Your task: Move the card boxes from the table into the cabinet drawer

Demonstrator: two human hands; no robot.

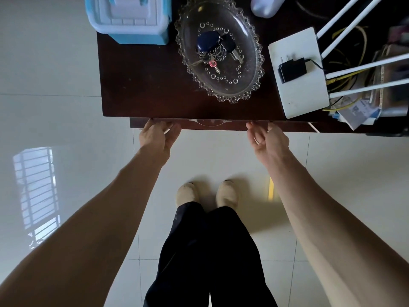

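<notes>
No card boxes are in view. A dark wooden cabinet [141, 89] stands in front of me, and its drawer front [221, 126] sticks out only a little under the top edge. My left hand [157, 138] rests its fingertips on the left part of the drawer front. My right hand [267, 140] touches the right part, palm turned to the left. Neither hand holds anything. The inside of the drawer is hidden.
On the cabinet top stand a blue and white plastic box [128, 18], an oval glass dish [252, 69] with keys [210, 49], and a white router [298, 72] with a black plug adapter on it. Cables and papers [358, 109] lie at the right. My feet [208, 193] stand on pale floor tiles.
</notes>
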